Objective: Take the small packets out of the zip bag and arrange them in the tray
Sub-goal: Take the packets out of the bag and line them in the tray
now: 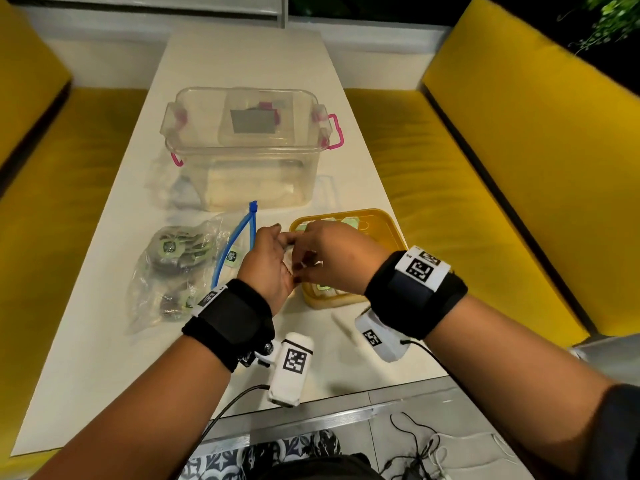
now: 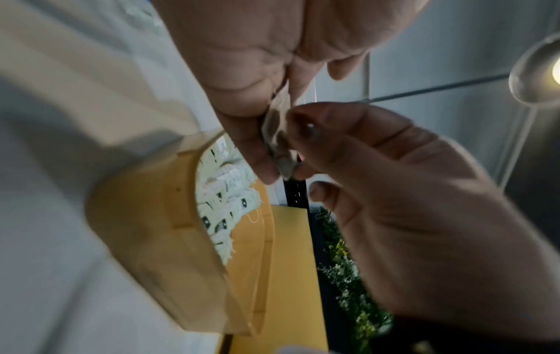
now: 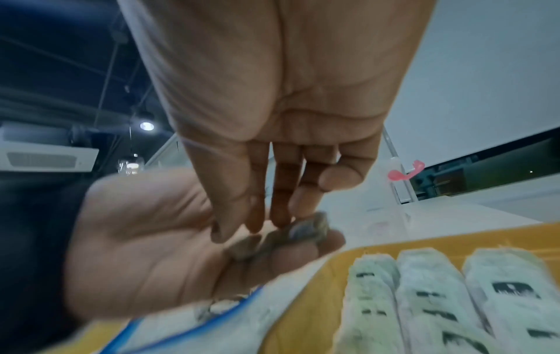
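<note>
Both my hands pinch one small packet (image 2: 277, 134) above the yellow tray (image 1: 388, 223): left hand (image 1: 268, 261), right hand (image 1: 334, 258). Light, limp, probably crushable; I judge an edge grip best. Zip bag (image 1: 173, 268) lies left on the counter (image 1: 86, 358).

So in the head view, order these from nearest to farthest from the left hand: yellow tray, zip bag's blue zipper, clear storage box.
1. zip bag's blue zipper, just left of the left hand.
2. yellow tray, to its right; close call with the zipper.
3. clear storage box, well beyond.
</note>
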A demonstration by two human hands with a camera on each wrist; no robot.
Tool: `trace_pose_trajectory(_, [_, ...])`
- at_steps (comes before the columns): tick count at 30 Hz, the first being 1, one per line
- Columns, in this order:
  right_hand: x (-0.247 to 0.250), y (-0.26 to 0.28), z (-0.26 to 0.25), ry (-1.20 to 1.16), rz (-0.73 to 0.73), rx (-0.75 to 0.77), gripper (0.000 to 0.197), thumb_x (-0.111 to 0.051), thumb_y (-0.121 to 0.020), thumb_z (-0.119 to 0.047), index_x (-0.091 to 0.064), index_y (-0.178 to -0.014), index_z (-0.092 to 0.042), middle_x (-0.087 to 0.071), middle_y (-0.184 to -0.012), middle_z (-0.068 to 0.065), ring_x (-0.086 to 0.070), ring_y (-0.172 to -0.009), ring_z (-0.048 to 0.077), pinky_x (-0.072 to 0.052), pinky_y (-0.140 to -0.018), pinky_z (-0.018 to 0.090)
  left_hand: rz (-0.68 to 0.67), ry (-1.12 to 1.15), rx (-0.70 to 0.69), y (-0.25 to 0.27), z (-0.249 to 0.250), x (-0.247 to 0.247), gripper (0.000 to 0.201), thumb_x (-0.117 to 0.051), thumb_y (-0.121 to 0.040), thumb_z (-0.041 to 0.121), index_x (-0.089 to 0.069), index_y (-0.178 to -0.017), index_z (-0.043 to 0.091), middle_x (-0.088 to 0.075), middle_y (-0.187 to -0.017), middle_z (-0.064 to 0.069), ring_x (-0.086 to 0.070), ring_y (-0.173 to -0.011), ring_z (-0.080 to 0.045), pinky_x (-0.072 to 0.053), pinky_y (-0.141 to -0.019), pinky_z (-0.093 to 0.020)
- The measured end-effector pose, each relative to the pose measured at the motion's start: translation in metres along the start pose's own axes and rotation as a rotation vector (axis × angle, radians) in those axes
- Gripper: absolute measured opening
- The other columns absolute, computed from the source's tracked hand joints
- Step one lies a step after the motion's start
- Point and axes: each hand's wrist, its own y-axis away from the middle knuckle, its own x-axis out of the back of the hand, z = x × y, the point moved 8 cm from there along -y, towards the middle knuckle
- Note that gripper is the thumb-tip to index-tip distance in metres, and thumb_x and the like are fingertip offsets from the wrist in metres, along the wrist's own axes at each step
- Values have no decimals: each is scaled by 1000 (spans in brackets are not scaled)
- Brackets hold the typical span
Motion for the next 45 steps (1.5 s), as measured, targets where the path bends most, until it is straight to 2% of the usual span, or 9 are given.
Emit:
trace_pose_trajectory(3, [-1,2,-1,-30,67,-6,20,-75,-75,-32,-65,-87,-19,-56,-83,0,-54,-77,18,-43,-64,29,-11,33,32,3,2,-2,51,-23,-99,39,-54,-122,6,-62,-84,-7,-59,-80,-19,-51,-61,-26])
trace_pose_trajectory(9, [3,7,-3,-37,99,20,9,-66,-81,-15,-69,-89,-11,-64,-85,8,-59,-79,22,-47,-68,35,-61,70,44,8,2,-1,52,-24,-99,39,-53,-121,2,-65,-90,-13,-65,-80,-21,-47,-78,-35])
trace_pose_trajectory(14, [2,8,-3,-60,125,4,22,-70,-82,-31,-70,-87,-10,-66,-84,6,-60,-78,21,-49,-70,36,-93,102,59,9,1,1,56,-25,-96,46,-51,-126,6,-67,-96,-9,-67,-77,-17,-45,-68,-28])
trace_pose_trajectory(19, [0,9,-1,-148,183,-25,21,-71,-82,-30,-67,-86,-10,-65,-84,4,-59,-78,20,-49,-72,37,-146,99,55,12,2,0,62,-24,-96,49,-45,-137,8,-59,-126,-14,-62,-101,-19,-47,-83,-28])
trace_pose_trajectory(26, [2,9,8,-180,204,-109,12,-59,-82,-19,-63,-77,-10,-65,-75,6,-60,-71,23,-51,-67,39,-6,-67,-33,6,5,16,39,-34,-98,27,-59,-124,9,-64,-121,-13,-61,-106,-20,-48,-94,-36])
trace_pose_trajectory(29, [15,12,10,-245,188,-110,13,-58,-84,-17,-61,-77,-7,-61,-69,6,-52,-62,19,-41,-58,30,-7,-234,-80,7,8,17,27,-37,-100,19,-62,-107,14,-65,-108,-9,-61,-101,-17,-50,-89,-34])
trace_pose_trajectory(33, [31,17,22,-216,158,-147,8,-56,-85,-17,-60,-79,-14,-51,-62,-8,-44,-55,6,-33,-52,15,-91,-394,-145,13,8,10,14,-50,-97,17,-59,-106,11,-67,-99,-6,-65,-93,-15,-52,-85,-36])
trace_pose_trajectory(38, [43,21,40,-302,172,-195,14,-55,-93,-23,-65,-89,-13,-67,-73,-3,-64,-64,11,-49,-60,24,-109,-577,-285,16,13,4,9,-64,-88,8,-60,-86,15,-70,-81,7,-68,-76,-7,-52,-60,-20])
trace_pose_trajectory(45, [46,22,37,-315,188,-141,13,-62,-91,-21,-71,-98,-15,-71,-81,-2,-66,-71,12,-55,-72,32,-96,-477,-249,11,8,-2,13,-66,-84,1,-61,-96,1,-68,-87,-11,-69,-70,-11,-52,-53,-20])
